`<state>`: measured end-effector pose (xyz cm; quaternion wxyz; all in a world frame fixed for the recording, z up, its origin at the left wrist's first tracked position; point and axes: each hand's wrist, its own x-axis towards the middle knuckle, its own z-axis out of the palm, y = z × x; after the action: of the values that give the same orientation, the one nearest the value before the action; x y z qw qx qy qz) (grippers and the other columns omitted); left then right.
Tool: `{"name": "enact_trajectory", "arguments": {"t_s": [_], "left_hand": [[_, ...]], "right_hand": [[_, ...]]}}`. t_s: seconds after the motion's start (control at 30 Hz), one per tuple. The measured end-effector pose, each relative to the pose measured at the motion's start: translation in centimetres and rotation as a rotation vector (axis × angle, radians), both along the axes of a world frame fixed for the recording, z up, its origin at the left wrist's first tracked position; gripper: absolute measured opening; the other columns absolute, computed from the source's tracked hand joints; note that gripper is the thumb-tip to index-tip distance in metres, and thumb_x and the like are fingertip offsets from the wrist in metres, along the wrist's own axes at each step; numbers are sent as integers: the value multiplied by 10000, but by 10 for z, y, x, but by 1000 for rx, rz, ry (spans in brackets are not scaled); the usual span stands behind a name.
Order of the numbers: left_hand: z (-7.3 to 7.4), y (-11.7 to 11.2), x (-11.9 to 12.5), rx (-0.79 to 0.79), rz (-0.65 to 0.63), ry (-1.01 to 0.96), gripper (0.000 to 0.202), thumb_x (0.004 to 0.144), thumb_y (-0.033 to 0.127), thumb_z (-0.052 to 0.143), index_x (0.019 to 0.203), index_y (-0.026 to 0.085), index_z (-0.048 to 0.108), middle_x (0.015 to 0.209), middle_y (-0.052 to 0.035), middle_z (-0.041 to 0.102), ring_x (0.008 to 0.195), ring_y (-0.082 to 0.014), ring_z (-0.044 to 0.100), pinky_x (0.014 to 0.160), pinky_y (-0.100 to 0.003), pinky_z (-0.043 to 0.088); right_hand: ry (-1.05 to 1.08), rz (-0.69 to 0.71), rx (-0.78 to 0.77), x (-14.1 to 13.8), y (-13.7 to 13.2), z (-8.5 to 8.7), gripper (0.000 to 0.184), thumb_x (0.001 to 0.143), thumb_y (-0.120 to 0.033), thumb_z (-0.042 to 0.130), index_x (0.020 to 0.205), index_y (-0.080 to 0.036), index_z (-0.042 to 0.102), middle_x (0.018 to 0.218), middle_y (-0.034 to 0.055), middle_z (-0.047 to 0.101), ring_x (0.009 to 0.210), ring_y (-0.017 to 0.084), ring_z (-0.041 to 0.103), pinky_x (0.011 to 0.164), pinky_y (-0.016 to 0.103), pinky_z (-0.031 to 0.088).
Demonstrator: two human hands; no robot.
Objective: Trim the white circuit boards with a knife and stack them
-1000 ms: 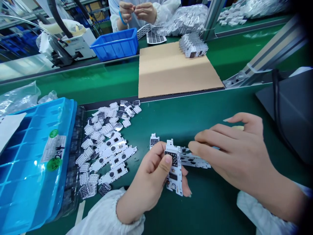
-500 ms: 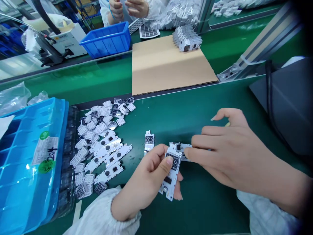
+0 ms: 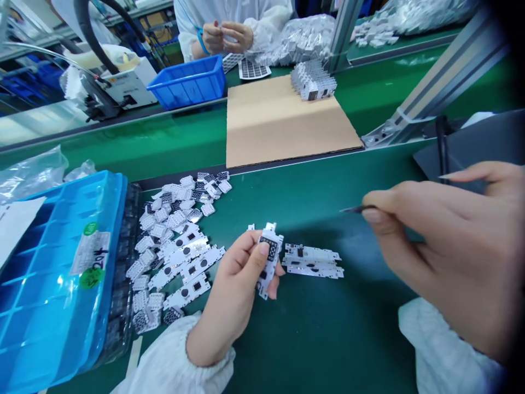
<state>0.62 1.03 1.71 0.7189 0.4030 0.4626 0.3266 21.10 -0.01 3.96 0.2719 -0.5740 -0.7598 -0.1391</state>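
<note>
My left hand (image 3: 240, 273) pinches a white circuit board strip (image 3: 269, 260) with black patterned chips, thumb pressed on its face. A small white piece (image 3: 251, 226) lies just past my fingers, mostly hidden. Several white board strips (image 3: 311, 261) lie stacked loosely on the green mat (image 3: 328, 328), to the right of that hand. My right hand (image 3: 447, 241) is raised well to the right of them. Its finger and thumb pinch a thin dark sliver (image 3: 353, 209), too blurred to name.
A heap of small boards (image 3: 180, 219) and longer strips (image 3: 184, 262) lies beside a blue plastic tray (image 3: 61, 273). Beyond stand a cardboard sheet (image 3: 287, 120) with a stack of boards (image 3: 312, 82) and a blue bin (image 3: 186, 82). A co-worker's hands (image 3: 225, 37) work across the bench.
My right hand has let go of the lying strips and moved up and right, holding the dark sliver. My left hand has shifted its strip slightly left and more upright.
</note>
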Motion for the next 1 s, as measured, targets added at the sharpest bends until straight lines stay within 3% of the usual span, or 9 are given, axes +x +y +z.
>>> {"name": "enact_trajectory", "arguments": {"t_s": [0.07,0.13,0.27,0.43,0.77,1.0], "left_hand": [[-1,0,-1,99,2,112,207,883,374,505,846,171,519,664,26,577,474,-52,469,492,-184,394],[-2,-1,-2,211,-15,267,225,869,394,519,807,178,527,664,21,567,523,-74,487,511,-198,395],[-4,-3,-3,452,-64,523,206,843,360,556,744,183,587,572,22,538,505,-95,469,447,-200,340],[-4,-2,-3,720,-86,571,117,770,264,659,856,193,694,744,-28,690,581,-121,576,502,-217,455],[-12,-6,-4,1123,-26,839,134,829,228,590,921,161,661,878,-63,697,759,-153,652,669,-252,547],[-16,-10,-7,1291,-16,1010,168,823,175,579,984,139,612,772,-45,670,661,-148,620,552,-255,499]], "right_hand": [[67,-29,-21,-2,0,-1,165,909,-208,443,792,-202,558,637,-8,622,541,124,524,808,416,278],[121,31,-41,-7,0,-4,162,908,-194,451,801,-200,572,661,-15,630,560,118,552,817,411,283],[203,57,-87,-20,-3,-8,185,906,-180,444,785,-203,582,646,-23,630,551,120,566,835,421,291],[235,125,-121,-26,-7,-8,158,885,-167,467,776,-210,572,674,-28,649,535,118,564,819,430,284],[39,214,-112,-29,-5,-9,142,872,-196,495,778,-212,600,666,-33,654,515,133,564,792,455,271],[-12,160,-111,-37,-10,-13,115,855,-186,539,756,-189,598,622,-29,636,524,147,572,753,437,280]]}}
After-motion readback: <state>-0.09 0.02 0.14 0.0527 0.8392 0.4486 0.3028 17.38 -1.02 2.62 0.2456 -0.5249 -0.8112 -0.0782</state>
